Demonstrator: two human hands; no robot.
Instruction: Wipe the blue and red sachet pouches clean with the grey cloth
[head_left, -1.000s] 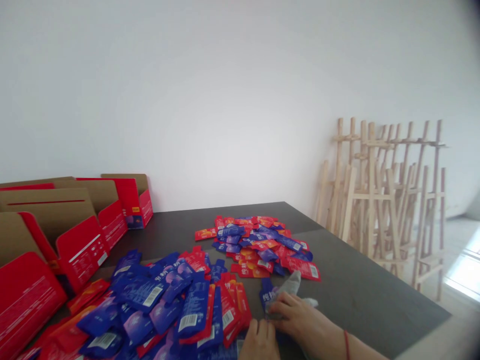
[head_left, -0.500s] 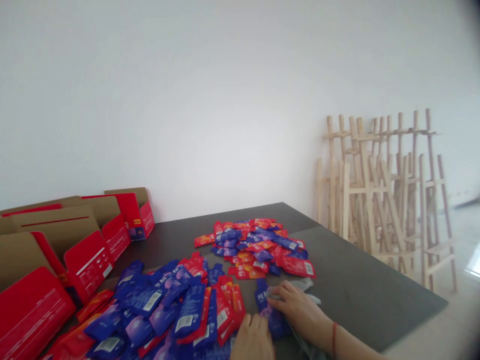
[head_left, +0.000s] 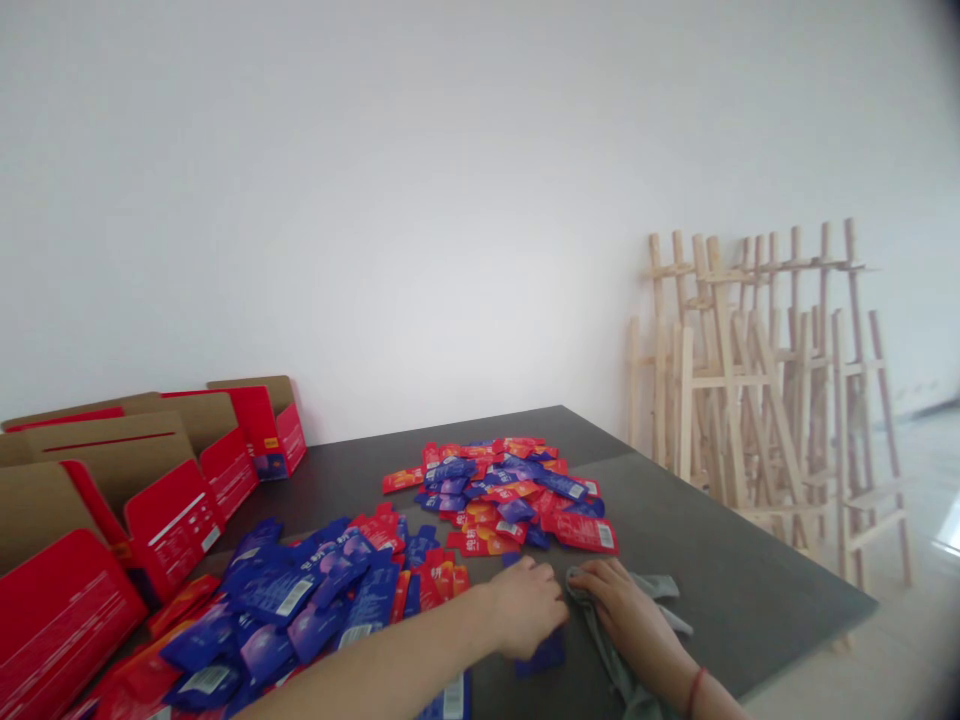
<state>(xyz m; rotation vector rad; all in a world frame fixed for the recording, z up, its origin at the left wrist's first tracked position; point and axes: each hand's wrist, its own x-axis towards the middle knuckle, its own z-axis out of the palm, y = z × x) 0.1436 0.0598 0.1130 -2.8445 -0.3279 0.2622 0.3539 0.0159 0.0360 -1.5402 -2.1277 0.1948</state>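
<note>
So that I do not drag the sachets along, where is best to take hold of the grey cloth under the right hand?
Take the grey cloth by its loose flap beyond the right hand, coming from the right over the dark table. That flap lies away from the sachets, and the cloth is soft and crumpled, so pinching a fold from above should probably work.

One head-worn view, facing forward and down across the dark surface (head_left: 720, 560) toward a white wall (head_left: 420, 200); left hand (head_left: 525, 605) and right hand (head_left: 622, 600) close at bottom, wooden easels (head_left: 750, 400) farther right.
</note>
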